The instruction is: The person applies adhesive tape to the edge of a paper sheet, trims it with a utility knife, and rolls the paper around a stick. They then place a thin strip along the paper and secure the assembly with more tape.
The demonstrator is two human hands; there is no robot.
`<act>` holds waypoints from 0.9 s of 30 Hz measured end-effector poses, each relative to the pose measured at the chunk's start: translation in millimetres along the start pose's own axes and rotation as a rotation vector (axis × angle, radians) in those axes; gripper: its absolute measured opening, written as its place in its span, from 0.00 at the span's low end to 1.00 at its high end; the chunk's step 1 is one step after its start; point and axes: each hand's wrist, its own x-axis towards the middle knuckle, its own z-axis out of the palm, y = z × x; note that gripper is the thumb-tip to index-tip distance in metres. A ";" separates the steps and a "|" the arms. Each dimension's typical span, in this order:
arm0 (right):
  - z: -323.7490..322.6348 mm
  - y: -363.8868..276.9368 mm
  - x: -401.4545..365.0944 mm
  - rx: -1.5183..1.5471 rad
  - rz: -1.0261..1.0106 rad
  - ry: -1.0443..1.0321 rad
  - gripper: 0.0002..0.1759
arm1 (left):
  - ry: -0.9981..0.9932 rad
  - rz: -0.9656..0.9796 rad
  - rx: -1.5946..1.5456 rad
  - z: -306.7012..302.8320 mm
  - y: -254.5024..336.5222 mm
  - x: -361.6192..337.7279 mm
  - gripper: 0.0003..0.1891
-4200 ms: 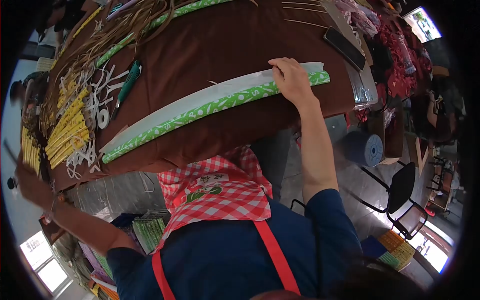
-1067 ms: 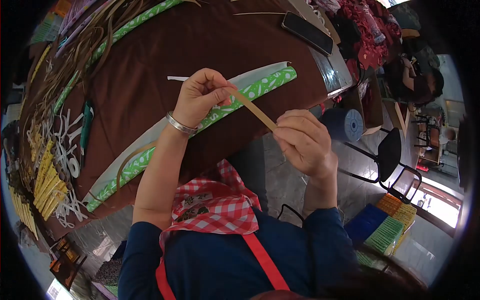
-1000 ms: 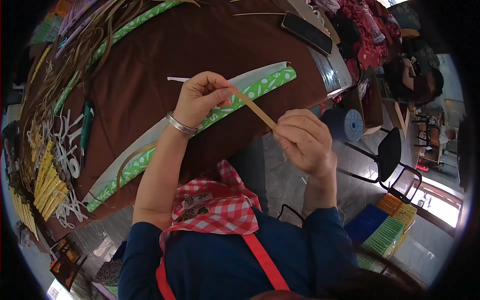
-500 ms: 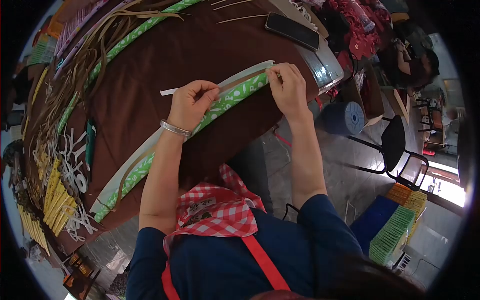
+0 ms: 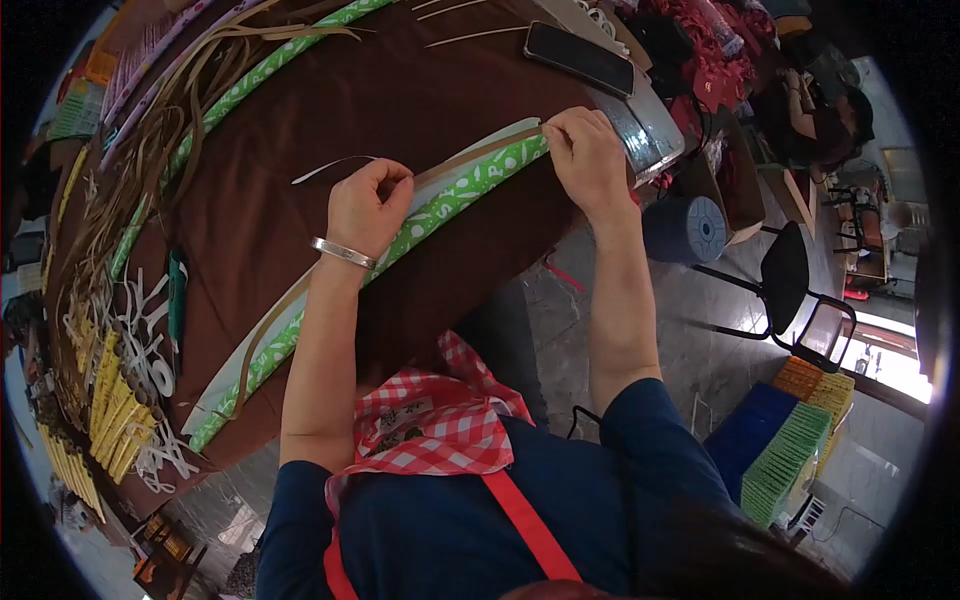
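A long green patterned strip (image 5: 470, 187) with a pale backing lies diagonally over the brown cloth (image 5: 300, 140), and a thin brown strip (image 5: 262, 335) runs along it. My right hand (image 5: 588, 160) is closed in a pinch on the strip's upper right end. Near the strip's middle my left hand (image 5: 368, 208), with a silver bangle at the wrist, has its fingers pinched together. A narrow white tape (image 5: 318, 172) extends leftward from those fingers; its held end is hidden by them.
A phone (image 5: 580, 58) lies at the table's far right. Brown strips (image 5: 190, 80), a green cutter (image 5: 177, 300), white loops (image 5: 150, 360) and yellow bundles (image 5: 118, 400) lie left. A blue stool (image 5: 690, 230) and black chair (image 5: 787, 278) stand right. Another person (image 5: 825, 115) sits at upper right.
My left hand has moved slightly left and down, away from the strip's upper end, and the white tape shows longer. My right hand has shifted slightly up and right.
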 end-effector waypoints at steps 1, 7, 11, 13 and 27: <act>-0.2 4.1 0.9 -0.030 0.011 -0.022 0.04 | -0.001 0.005 0.005 -0.1 0.4 0.2 0.08; 1.0 12.2 6.6 -0.040 0.092 -0.127 0.08 | -0.043 -0.022 0.033 0.2 5.2 -1.2 0.07; 2.1 15.7 11.4 -0.015 0.114 -0.149 0.08 | -0.045 -0.047 0.034 0.1 4.5 -0.7 0.07; 0.8 15.7 14.5 -0.013 0.129 -0.160 0.08 | -0.024 -0.021 0.042 1.6 1.8 -0.3 0.07; 1.3 31.7 27.2 -0.027 0.176 -0.336 0.12 | -0.062 -0.084 0.105 1.1 3.3 -0.9 0.08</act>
